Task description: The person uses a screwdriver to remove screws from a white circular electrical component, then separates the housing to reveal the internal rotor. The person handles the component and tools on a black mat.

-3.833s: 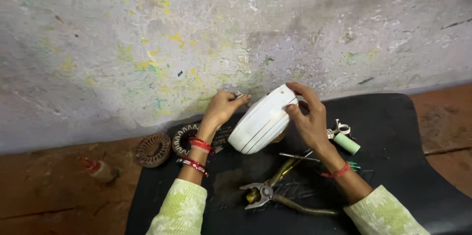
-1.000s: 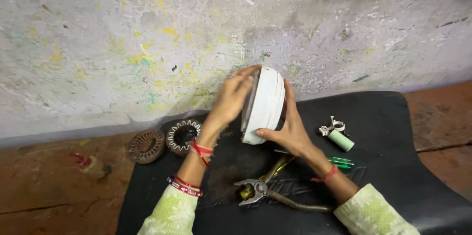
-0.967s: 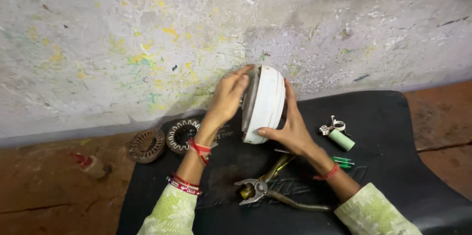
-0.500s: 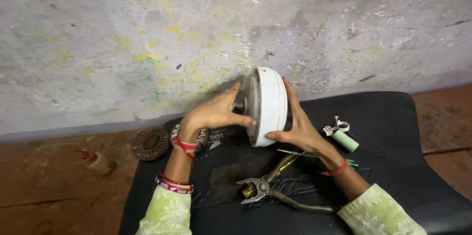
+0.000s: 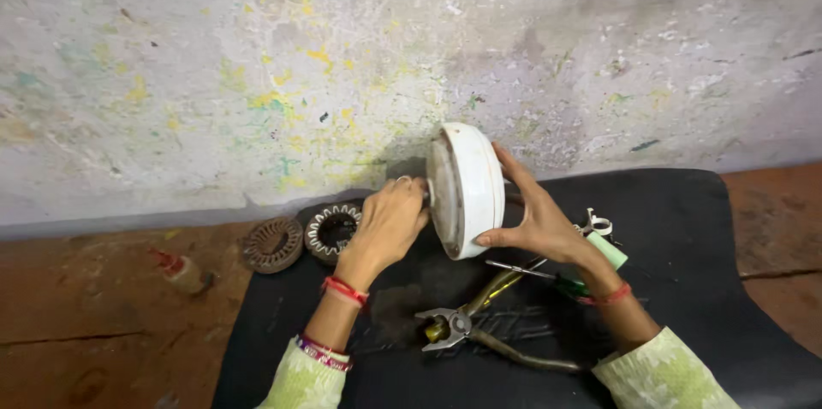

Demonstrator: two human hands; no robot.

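1. The white round motor housing (image 5: 467, 189) stands on edge over the black mat (image 5: 685, 289), its open face turned towards the person's left side, just in front of the paint-flecked wall (image 5: 257, 58).
2. The right hand (image 5: 535, 220) is spread wide against the closed white back, thumb under the rim and fingers fanned over the top, carrying the weight.
3. The left hand (image 5: 390, 220) is curled narrow at the open face, fingertips pinched at something near the centre; what it grips is hidden behind the knuckles, so I cannot tell what it is.
4. To do this well, I'd judge the right hand should keep the housing steady and upright, so the left can work at the centre without the rim rocking.
5. Pliers (image 5: 479, 332) lie on the mat just below the housing, jaws open, within reach.
6. A thin screwdriver (image 5: 535, 272) and a pale green cylinder (image 5: 606, 249) sit near the right wrist.
7. Two wound stator rings (image 5: 334, 229) rest to the left, one (image 5: 272, 244) off the mat on the reddish floor (image 5: 86, 323).
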